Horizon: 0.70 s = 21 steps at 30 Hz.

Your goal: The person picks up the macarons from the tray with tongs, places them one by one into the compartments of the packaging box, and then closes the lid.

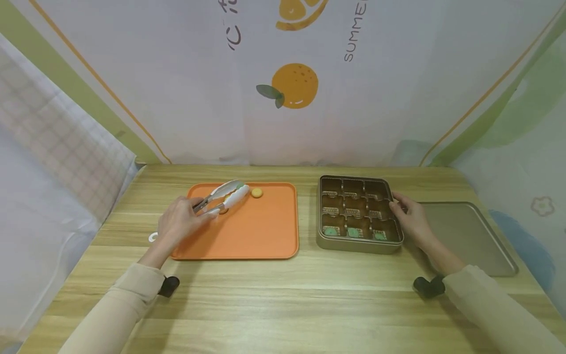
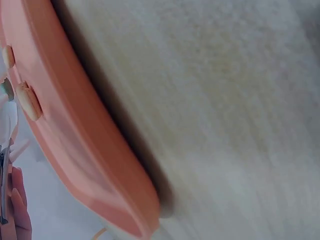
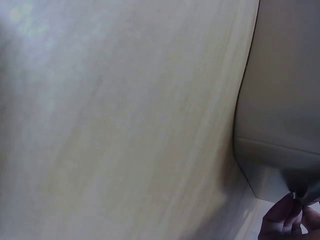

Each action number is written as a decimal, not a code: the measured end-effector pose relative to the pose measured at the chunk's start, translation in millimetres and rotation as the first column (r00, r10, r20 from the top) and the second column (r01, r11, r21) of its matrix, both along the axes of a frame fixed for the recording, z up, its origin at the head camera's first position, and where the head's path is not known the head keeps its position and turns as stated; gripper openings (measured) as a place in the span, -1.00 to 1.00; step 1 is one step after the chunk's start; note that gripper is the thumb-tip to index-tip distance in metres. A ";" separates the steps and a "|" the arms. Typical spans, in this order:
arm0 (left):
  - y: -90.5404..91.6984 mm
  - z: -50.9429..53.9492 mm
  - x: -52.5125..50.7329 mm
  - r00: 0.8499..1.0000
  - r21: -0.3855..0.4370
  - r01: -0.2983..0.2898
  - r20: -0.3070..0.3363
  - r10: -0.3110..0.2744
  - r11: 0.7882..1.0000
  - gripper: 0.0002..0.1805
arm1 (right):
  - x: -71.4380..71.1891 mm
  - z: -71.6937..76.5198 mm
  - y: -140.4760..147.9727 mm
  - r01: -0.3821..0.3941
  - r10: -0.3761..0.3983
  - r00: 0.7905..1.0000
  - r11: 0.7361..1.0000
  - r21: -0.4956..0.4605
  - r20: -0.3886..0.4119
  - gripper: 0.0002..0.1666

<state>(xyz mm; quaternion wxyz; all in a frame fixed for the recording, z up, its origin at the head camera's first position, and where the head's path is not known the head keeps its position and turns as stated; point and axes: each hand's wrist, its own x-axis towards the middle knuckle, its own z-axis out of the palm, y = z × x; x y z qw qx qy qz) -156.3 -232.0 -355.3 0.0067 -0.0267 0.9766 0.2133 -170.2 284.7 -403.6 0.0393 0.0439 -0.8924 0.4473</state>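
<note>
Tongs (image 1: 237, 196) with metal handles and broad white tips

The head view looks forward and down across the bench (image 1: 265, 305). The left wrist view, close and tilted, shares the tray (image 1: 265, 233) with it; the dim right wrist view, also close, probably shares the tin (image 1: 353, 245).

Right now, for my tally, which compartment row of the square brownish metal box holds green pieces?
The front row, lowest in the head view: its brown compartments each hold a small green piece; the middle row and back row show none.
</note>
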 end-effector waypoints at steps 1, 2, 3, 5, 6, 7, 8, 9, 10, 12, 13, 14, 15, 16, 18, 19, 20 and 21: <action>0.0 0.5 0.6 1.000 0.003 0.002 -0.007 -0.002 1.000 -0.31 | -0.3 -0.1 -0.2 -0.004 0.004 1.000 1.000 -0.002 0.000 -0.39; 0.2 1.1 1.4 1.000 0.004 0.009 -0.014 -0.009 1.000 -0.31 | -0.7 -0.3 -0.2 -0.006 0.006 1.000 1.000 -0.004 0.001 -0.39; 0.7 1.5 1.7 1.000 0.006 0.016 -0.024 -0.016 1.000 -0.32 | -0.8 -0.3 -0.1 -0.005 0.005 1.000 1.000 -0.004 0.002 -0.39; 3.3 2.6 2.1 0.998 0.012 0.036 -0.044 -0.036 0.999 -0.33 | -1.1 -0.4 0.0 -0.001 0.001 1.000 1.000 -0.005 0.004 -0.39; 5.2 3.4 2.3 0.997 0.016 0.050 -0.056 -0.049 0.999 -0.35 | -1.3 -0.5 0.0 0.001 -0.001 1.000 1.000 -0.006 0.005 -0.39; 7.8 4.3 2.2 0.995 0.019 0.067 -0.069 -0.066 0.998 -0.36 | -1.4 -0.5 0.2 0.003 -0.003 1.000 1.000 -0.005 0.006 -0.39; 10.8 5.3 2.2 0.993 0.023 0.085 -0.079 -0.083 0.996 -0.37 | -1.4 -0.4 0.5 0.006 -0.006 1.000 1.000 -0.001 0.006 -0.39; 14.2 6.4 2.3 0.991 0.030 0.103 -0.088 -0.100 0.994 -0.37 | -1.5 -0.3 0.4 0.008 -0.008 1.000 1.000 0.000 0.006 -0.39; 18.1 7.9 2.8 0.989 0.037 0.119 -0.092 -0.115 0.992 -0.37 | -1.4 -0.2 0.5 0.009 -0.009 1.000 1.000 0.003 0.008 -0.39; 26.4 10.6 3.4 0.983 0.055 0.154 -0.110 -0.147 0.987 -0.39 | -1.0 0.0 0.5 0.011 -0.011 1.000 1.000 0.013 0.012 -0.39; 31.1 11.9 3.8 0.979 0.063 0.172 -0.119 -0.163 0.983 -0.42 | -0.8 0.2 0.3 0.010 -0.010 1.000 1.000 0.016 0.013 -0.38; 36.1 13.2 4.2 0.975 0.072 0.191 -0.129 -0.181 0.979 -0.44 | -0.6 0.5 0.1 0.010 -0.010 1.000 1.000 0.018 0.013 -0.38; 41.3 14.4 4.8 0.972 0.079 0.204 -0.135 -0.192 0.976 -0.46 | -0.4 0.7 -0.2 0.007 -0.007 1.000 1.000 0.016 0.015 -0.38; 46.8 15.6 5.5 0.969 0.089 0.216 -0.139 -0.203 0.972 -0.48 | -0.2 1.0 -0.3 0.006 -0.007 1.000 1.000 0.016 0.015 -0.38; 57.9 17.3 7.2 0.965 0.097 0.236 -0.145 -0.221 0.967 -0.50 | -0.2 1.2 -0.7 0.004 -0.004 1.000 1.000 0.012 0.011 -0.37; 63.9 18.5 8.3 0.963 0.103 0.244 -0.144 -0.228 0.964 -0.51 | -0.4 1.2 -1.0 0.004 -0.004 1.000 1.000 0.009 0.007 -0.37; 69.7 19.4 9.3 0.963 0.105 0.247 -0.139 -0.232 0.963 -0.51 | -0.5 1.1 -1.0 0.006 -0.006 1.000 1.000 0.008 0.006 -0.38; 75.6 20.0 10.3 0.963 0.109 0.249 -0.132 -0.234 0.962 -0.50 | -0.6 1.1 -1.2 0.007 -0.007 1.000 1.000 0.009 0.004 -0.38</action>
